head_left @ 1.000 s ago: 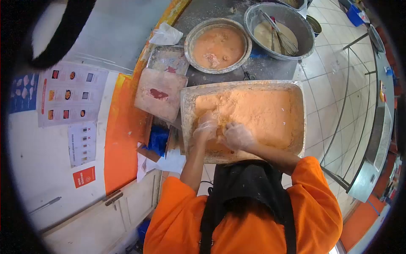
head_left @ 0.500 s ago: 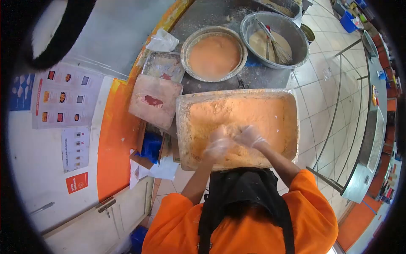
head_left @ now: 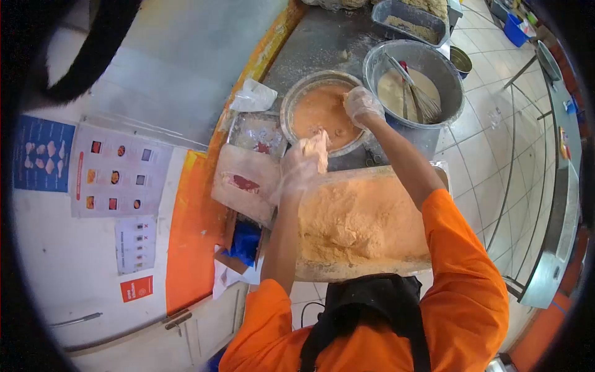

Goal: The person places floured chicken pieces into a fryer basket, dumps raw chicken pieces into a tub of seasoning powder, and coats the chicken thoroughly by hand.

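Observation:
Both hands wear clear plastic gloves. My left hand [head_left: 297,166], partly blurred, is closed on a pale coated piece [head_left: 317,150] at the near edge of the round bowl [head_left: 289,99] of orange liquid. At that bowl's right rim, my right hand [head_left: 362,105] has its fingers bent together over the liquid; what it grips is too small to make out. Below the hands, the large rectangular tray [head_left: 372,271] holds orange-tinted flour, heaped in clumps near its middle.
A grey basin [head_left: 455,80] with pale batter and a whisk [head_left: 424,104] stands right of the bowl. Behind it is a grey tub [head_left: 409,31] of crumbs. A floury board [head_left: 238,201] and a plastic bag [head_left: 254,96] lie at the left.
Both hands have left the flour tray and moved up to the round bowl. A coated piece now shows in my left hand. The view has shifted, so the tray sits lower.

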The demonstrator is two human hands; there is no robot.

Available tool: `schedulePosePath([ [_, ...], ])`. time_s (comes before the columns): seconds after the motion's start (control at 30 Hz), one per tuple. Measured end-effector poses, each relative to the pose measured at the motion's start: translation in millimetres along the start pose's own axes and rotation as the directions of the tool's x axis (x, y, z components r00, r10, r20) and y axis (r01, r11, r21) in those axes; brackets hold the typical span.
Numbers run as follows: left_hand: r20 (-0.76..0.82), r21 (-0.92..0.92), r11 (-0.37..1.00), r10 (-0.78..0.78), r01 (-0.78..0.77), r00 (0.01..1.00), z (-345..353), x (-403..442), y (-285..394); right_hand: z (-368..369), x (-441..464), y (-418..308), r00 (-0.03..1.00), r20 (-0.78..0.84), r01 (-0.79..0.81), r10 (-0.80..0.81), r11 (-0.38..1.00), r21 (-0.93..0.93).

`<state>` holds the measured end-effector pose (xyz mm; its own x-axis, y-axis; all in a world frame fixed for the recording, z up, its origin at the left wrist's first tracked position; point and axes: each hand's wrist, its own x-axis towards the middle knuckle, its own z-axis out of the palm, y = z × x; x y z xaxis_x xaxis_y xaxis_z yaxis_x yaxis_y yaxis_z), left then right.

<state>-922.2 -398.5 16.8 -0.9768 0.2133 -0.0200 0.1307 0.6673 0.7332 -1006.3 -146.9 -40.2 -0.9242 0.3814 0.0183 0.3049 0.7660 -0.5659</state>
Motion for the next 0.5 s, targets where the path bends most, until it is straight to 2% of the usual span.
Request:
schedulePosePath([
  [0.07,0.080,0.123,0.986,-0.119,0.108,0.990,-2,50,10,-8,3,-6,0.998,0.059,-0.021,0.022,1.000,-0.015],
  [0.1,0.076,0.369,0.924,-0.137,0.099,0.988,1,79,3,-17,-2,-7,0.995,0.096,-0.032,0.035,0.999,-0.032],
  [0.17,0.193,0.404,0.896,-0.281,0.185,0.940,12,128,-23,-53,-33,-23,0.977,0.200,0.087,-0.077,0.995,-0.041],
  [0.2,0.197,0.476,0.866,-0.271,0.150,0.942,20,149,-31,-69,-51,-29,0.959,0.251,0.147,-0.132,0.988,-0.042],
  [0.27,0.215,0.616,0.787,-0.196,0.022,0.957,26,173,-37,-89,-94,-21,0.844,0.398,0.438,-0.359,0.890,-0.127],
  [0.33,0.286,0.740,0.653,-0.091,-0.159,0.954,21,168,-35,-96,-138,1,0.804,0.583,0.101,-0.119,0.993,0.062],
  [0.4,0.101,0.447,0.894,-0.036,-0.013,0.994,14,127,-16,-89,-178,22,0.711,0.698,0.113,-0.081,0.994,0.000],
  [0.43,-0.007,0.265,0.964,-0.038,0.038,0.999,6,103,-3,-84,-197,32,0.663,0.745,0.125,-0.065,0.992,-0.026],
  [0.5,0.000,0.388,0.920,0.059,-0.054,0.998,-3,51,27,-50,-235,59,0.644,0.764,0.172,0.034,0.967,-0.188],
])
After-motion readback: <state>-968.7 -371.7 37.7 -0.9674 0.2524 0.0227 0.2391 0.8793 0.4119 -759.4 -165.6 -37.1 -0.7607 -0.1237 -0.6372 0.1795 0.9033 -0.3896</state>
